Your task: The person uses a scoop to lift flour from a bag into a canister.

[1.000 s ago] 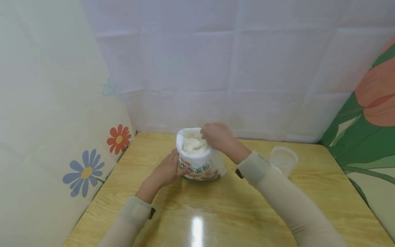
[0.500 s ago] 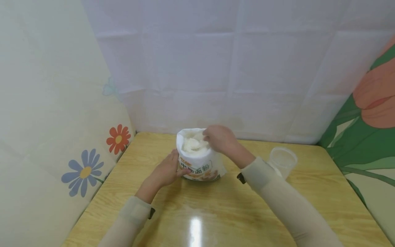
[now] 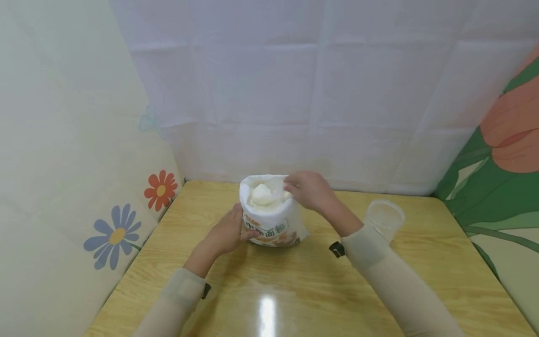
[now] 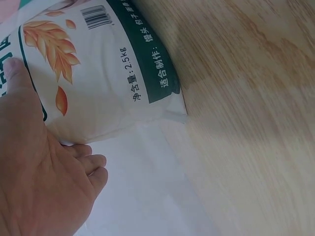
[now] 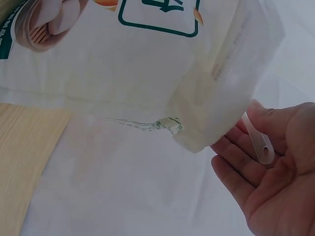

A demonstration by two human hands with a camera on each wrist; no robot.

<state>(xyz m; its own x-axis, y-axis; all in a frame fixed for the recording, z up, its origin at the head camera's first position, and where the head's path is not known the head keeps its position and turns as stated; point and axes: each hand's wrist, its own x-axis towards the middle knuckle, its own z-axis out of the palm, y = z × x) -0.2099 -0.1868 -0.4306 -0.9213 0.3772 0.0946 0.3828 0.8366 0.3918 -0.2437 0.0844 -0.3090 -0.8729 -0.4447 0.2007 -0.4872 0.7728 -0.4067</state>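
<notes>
A white flour bag stands upright with its top rolled open, showing flour inside. My left hand grips its left side, thumb laid across the front print and fingers bent around the side, as the left wrist view also shows. At the bag's right rim, my right hand pinches a translucent plastic scoop; its handle, with a hole at the end, lies between thumb and fingers in the right wrist view. In the head view a heap of flour rises at the mouth, hiding the scoop's bowl.
A clear plastic tub stands on the wooden table, right of the bag and behind my right forearm. A white sheet hangs close behind the table, and flowered cloths line both sides.
My right hand has shifted a little to the right, and a heap of flour has come up higher in the bag's mouth. My left hand keeps its hold on the bag.
</notes>
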